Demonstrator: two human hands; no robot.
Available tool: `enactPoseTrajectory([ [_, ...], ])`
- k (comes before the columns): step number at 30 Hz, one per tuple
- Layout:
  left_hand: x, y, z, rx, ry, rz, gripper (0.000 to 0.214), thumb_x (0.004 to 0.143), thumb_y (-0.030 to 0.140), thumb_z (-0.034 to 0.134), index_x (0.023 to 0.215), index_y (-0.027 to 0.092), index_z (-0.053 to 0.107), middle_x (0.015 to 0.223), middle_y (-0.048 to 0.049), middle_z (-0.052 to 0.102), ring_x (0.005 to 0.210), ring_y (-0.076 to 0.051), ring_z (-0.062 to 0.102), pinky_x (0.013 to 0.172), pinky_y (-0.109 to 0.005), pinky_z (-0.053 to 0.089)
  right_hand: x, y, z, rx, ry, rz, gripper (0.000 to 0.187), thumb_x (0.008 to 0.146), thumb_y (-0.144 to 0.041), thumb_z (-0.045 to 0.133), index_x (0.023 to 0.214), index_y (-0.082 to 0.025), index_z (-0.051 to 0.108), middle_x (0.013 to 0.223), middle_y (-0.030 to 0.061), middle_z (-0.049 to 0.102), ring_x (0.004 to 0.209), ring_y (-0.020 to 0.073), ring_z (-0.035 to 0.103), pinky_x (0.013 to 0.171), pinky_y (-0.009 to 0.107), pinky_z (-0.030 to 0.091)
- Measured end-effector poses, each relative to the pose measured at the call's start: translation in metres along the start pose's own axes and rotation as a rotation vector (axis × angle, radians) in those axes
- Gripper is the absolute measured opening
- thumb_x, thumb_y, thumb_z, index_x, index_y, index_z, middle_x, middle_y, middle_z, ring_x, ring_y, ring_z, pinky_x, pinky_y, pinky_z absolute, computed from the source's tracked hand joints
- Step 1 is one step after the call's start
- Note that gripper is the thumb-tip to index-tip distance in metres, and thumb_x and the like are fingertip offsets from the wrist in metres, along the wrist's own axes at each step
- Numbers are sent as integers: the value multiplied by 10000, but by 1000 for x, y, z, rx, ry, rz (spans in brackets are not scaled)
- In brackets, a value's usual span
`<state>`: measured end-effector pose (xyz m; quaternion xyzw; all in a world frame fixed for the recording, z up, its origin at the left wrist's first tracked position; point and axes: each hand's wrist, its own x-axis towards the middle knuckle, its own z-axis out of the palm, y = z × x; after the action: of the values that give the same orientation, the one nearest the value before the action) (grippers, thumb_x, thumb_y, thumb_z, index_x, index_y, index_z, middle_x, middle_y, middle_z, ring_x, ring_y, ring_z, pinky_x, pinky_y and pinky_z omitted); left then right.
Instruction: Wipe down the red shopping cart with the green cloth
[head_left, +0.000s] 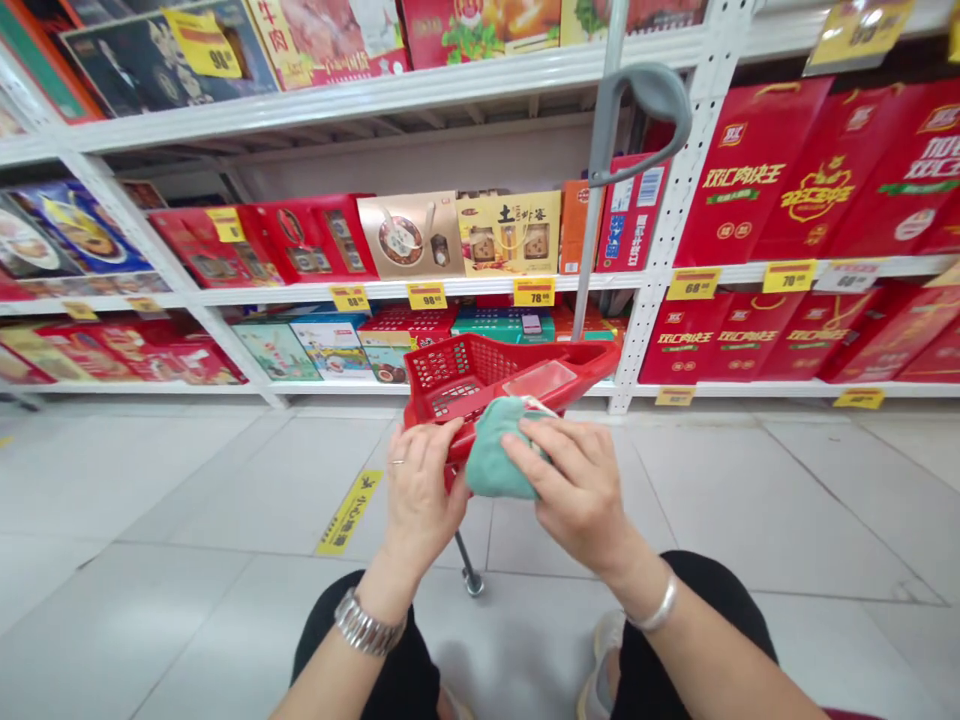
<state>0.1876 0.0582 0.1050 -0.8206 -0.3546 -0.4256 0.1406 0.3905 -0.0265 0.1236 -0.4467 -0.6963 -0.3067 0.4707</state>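
Note:
A teal cloth pouch [501,452] is pinched between my two hands, above a red plastic shopping basket [480,380] on a wheeled stand. My right hand [570,487] lies over the pouch's top and right side, with the fingers closed on it. My left hand [424,492] grips the pouch's left edge and sits against the basket's red handle. A small white tab shows at the pouch's upper edge. The pouch's opening is hidden by my fingers.
Behind the basket stand white metal shelves [675,235] stacked with red and gold gift boxes and yellow price tags. A grey curved handle [637,110] tops the basket's pole. Pale floor tiles [787,500] carry a yellow sticker [349,512]. My black-clad knees lie below.

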Motion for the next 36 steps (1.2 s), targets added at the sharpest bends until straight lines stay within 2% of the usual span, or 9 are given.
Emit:
enactPoseTrajectory([
  [5,-13,16,-6,-13,136,36,645,856,123,651,1468,223,472,1167,-112,739,1113,-294,677,1176,-572,436,0,-12,6,-24,-32,-65,355,988,-72,620,1241,-282,756,1217,48,797,1161,218,664,945,369,455],
  [10,-23,17,-21,-21,150,-24,526,888,171,666,1400,227,557,1120,-102,747,1106,-307,685,1123,-572,483,-18,17,3,-124,-41,-45,442,980,-47,594,1300,-312,745,1264,67,778,1205,231,637,977,378,459],
  [17,-32,10,-41,-63,127,-88,280,924,219,630,1195,234,698,1051,-85,775,1044,-288,698,1116,-537,486,-12,83,3,-313,-219,124,540,879,6,538,1268,-279,780,1264,85,776,1141,271,596,894,399,453],
  [20,-35,12,-48,-81,106,-83,329,925,231,636,1250,222,690,1096,-96,781,1089,-298,694,1123,-547,487,-3,101,-2,-396,-345,248,553,830,15,548,1262,-238,783,1257,114,775,1074,292,582,802,394,422],
  [23,-40,12,-57,-121,85,-60,475,942,263,640,1414,220,605,1289,-130,739,1222,-303,676,1154,-545,485,4,101,-13,-439,-355,363,550,793,17,552,1230,-212,796,1202,132,781,1004,298,589,771,394,423],
  [26,-46,5,-62,-169,133,-123,678,941,323,667,1572,215,444,1578,-195,546,1449,-325,553,1197,-538,470,11,80,-27,-359,-243,336,560,778,-16,559,1257,-201,783,1173,129,780,996,301,606,811,409,462],
  [29,-54,-9,-58,-160,126,-214,784,879,384,745,1569,198,424,1560,-212,559,1490,-370,514,1218,-589,446,20,35,-36,-183,-171,144,580,790,-30,559,1308,-204,754,1211,116,772,1054,294,625,886,416,486],
  [32,-62,-22,-50,-176,113,-222,638,879,300,716,1472,198,502,1426,-190,667,1399,-354,604,1186,-587,483,28,-20,-34,-26,-157,-86,550,844,-35,558,1317,-242,748,1262,87,770,1082,267,645,902,404,481],
  [36,-70,-28,-48,-201,186,-98,385,935,209,602,1318,229,567,1329,-139,713,1303,-293,662,1126,-518,545,28,-78,-15,94,-165,-317,405,967,-78,558,1256,-276,763,1313,48,769,1110,223,642,881,371,446],
])
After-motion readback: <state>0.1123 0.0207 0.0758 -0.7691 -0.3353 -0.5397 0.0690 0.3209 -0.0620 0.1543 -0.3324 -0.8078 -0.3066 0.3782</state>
